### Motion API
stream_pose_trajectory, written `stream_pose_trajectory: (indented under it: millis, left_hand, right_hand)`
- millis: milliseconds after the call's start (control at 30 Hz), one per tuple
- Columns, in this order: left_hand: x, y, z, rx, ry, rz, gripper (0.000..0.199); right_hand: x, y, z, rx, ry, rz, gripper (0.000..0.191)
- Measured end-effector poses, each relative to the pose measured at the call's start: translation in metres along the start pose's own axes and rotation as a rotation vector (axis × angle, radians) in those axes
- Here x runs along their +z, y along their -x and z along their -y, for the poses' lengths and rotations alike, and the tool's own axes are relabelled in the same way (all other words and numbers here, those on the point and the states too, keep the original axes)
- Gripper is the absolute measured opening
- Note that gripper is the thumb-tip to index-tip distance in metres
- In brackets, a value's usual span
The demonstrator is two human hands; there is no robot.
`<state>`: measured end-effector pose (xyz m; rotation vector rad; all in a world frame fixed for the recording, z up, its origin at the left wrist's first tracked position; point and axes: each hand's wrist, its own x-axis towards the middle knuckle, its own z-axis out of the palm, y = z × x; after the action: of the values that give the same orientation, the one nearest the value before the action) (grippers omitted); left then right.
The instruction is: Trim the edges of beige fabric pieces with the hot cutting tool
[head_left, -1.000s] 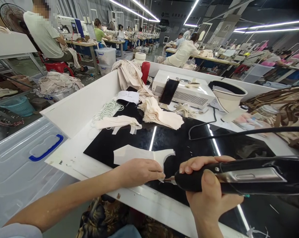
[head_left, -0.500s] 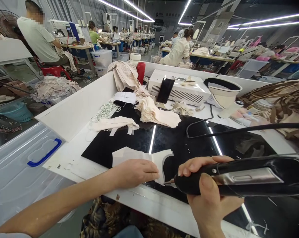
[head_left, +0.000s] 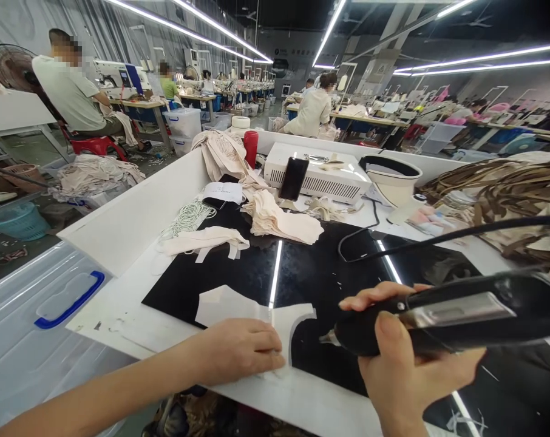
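Across the front edge of a glossy black board (head_left: 329, 261) lies a pale fabric piece (head_left: 229, 303) with a curved cutout on its right. My left hand (head_left: 245, 352) rests palm down on this piece, its fingers together and pressing it flat. In my right hand (head_left: 393, 358) is a black handheld tool (head_left: 461, 315), with a corded body and a narrow metal tip that points left. The tip is over the black board, to the right of the fabric and apart from it.
Behind are a stack of cream fabric pieces (head_left: 284, 221), a folded strip (head_left: 204, 240), green cord (head_left: 190, 218), a phone (head_left: 294, 179) on a white vented box (head_left: 343, 185) and a cream tub (head_left: 393, 179). A black cable (head_left: 439, 243) crosses at right. Seated people work farther back.
The tool in my right hand has moved away from the fabric's edge, leaving a gap. My left hand stays on the fabric. The view has tilted up slightly.
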<state>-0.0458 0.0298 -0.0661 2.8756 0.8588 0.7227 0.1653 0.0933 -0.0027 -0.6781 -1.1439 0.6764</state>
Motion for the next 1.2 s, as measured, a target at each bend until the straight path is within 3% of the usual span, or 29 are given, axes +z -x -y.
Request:
stream_pose_trajectory:
  millis: [133,267,433,667,1200]
  left_hand:
    - [-0.008,0.000,-0.004,-0.028,0.080,0.035,0.025]
    - [-0.009,-0.012,0.000,-0.032,0.047,-0.027,0.026]
    - [0.001,-0.037,0.012,-0.046,-0.083,-0.111,0.022]
    - [0.019,-0.059,0.026,-0.058,-0.185,-0.064,0.017]
    - [0.031,-0.049,0.031,-0.162,-0.199,-0.036,0.016]
  right_hand:
    - [-0.006,-0.016,-0.007,0.011,0.216,-0.013,0.038]
    - [-0.006,-0.024,-0.019,0.029,0.002,-0.043,0.042]
    - [-0.003,-0.023,-0.029,0.017,-0.094,0.001,0.045]
    - [0.001,-0.020,-0.039,0.029,-0.146,0.023,0.042]
    - [0.000,-0.019,-0.041,0.025,-0.142,0.041,0.040]
